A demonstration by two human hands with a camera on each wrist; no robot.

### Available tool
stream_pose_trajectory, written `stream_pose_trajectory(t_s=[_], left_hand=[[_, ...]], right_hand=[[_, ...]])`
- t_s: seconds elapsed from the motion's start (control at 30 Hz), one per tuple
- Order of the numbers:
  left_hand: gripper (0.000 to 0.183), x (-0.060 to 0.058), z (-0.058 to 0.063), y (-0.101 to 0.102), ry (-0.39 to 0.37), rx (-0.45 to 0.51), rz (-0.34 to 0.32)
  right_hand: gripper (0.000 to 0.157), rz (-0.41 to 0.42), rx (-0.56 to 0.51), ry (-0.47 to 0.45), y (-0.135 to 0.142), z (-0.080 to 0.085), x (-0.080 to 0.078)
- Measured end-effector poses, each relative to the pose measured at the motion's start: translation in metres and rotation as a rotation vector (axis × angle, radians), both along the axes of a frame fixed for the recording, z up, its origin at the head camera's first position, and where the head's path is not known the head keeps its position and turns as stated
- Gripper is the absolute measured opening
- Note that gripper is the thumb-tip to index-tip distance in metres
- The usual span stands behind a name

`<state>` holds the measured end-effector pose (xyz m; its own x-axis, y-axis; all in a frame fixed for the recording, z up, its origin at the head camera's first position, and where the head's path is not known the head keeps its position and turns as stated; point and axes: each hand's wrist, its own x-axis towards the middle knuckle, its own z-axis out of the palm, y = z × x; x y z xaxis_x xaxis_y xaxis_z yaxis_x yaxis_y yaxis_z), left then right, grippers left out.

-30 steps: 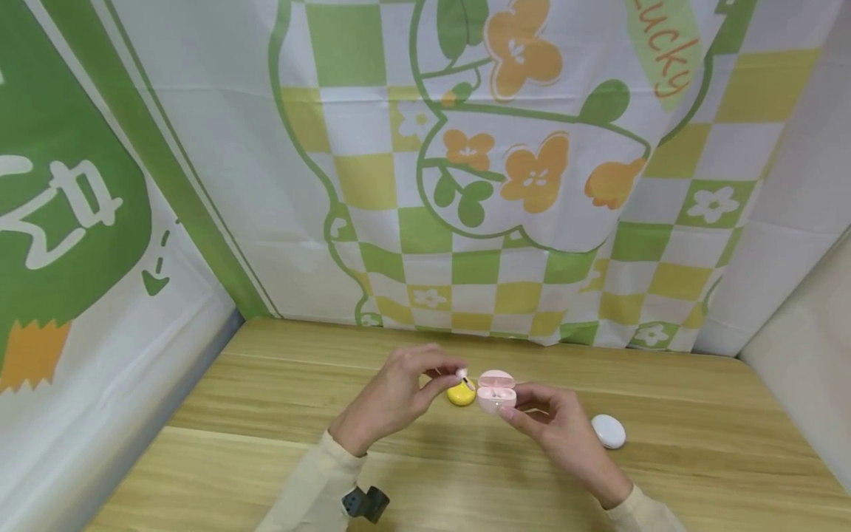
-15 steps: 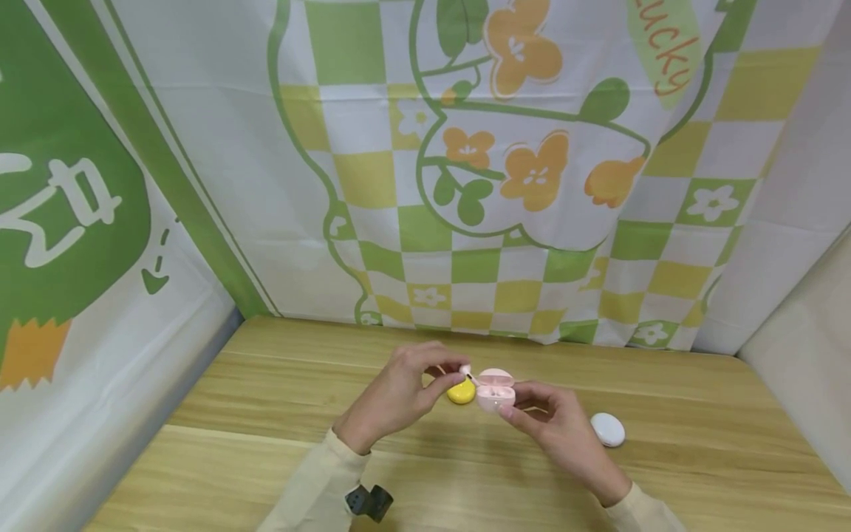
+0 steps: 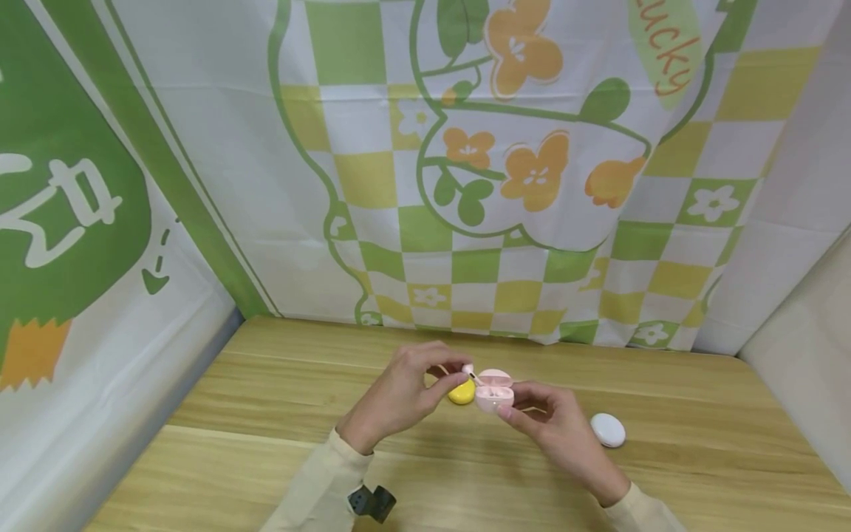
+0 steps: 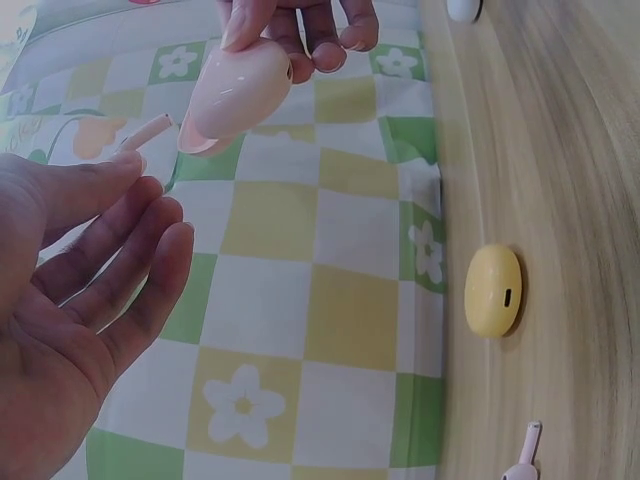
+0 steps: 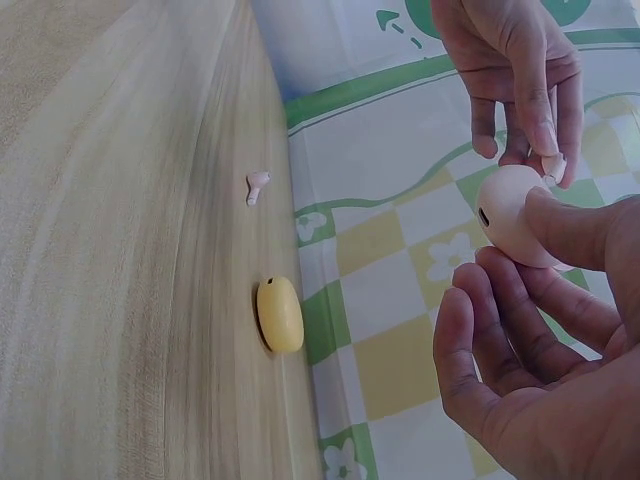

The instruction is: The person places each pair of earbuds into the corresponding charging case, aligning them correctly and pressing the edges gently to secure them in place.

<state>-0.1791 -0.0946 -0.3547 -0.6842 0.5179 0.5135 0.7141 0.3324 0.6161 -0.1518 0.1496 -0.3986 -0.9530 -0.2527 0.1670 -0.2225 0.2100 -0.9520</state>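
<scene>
My left hand (image 3: 399, 391) pinches a pink wireless earbud (image 3: 468, 369) between thumb and fingertips. The earbud's stem slants down toward the left edge of a pink charging case (image 3: 495, 403), whose lid stands raised. Thumb and fingers of my right hand (image 3: 561, 425) grip that case from its right side, above the table. In the left wrist view, the held earbud (image 4: 147, 131) shows just beside the case's open mouth (image 4: 205, 146). A second pink earbud (image 5: 257, 186) lies on the table in the right wrist view; the left hand hides it in the head view.
Behind the pinched earbud, a yellow charging case (image 3: 462, 393) rests on the wooden table (image 3: 253, 414). A white round case (image 3: 608, 430) lies right of the right hand. A patterned cloth (image 3: 372, 244) hangs along the table's far edge.
My left hand has shifted slightly right, bringing the earbud's stem up to the case's edge. The pink case has moved a little left in my right hand.
</scene>
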Motion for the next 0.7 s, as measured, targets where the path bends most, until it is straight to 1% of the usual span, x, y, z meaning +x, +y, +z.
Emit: stream_pose_trajectory(t_s=[0.1, 0.37, 0.7], left_hand=[[0.017, -0.0005, -0.0005, 0.0008, 0.009, 0.002, -0.010], [0.017, -0.0021, -0.0015, 0.0034, 0.090, -0.030, -0.031], [0.019, -0.0021, -0.0008, 0.0051, 0.104, -0.044, -0.024]], right_hand=[[0.028, 0.002, 0.004, 0.001, -0.0003, 0.0000, -0.0003], [0.029, 0.006, 0.001, -0.005, -0.0008, -0.0002, -0.0003], [0.028, 0.012, 0.002, 0.006, -0.0007, -0.0003, -0.0008]])
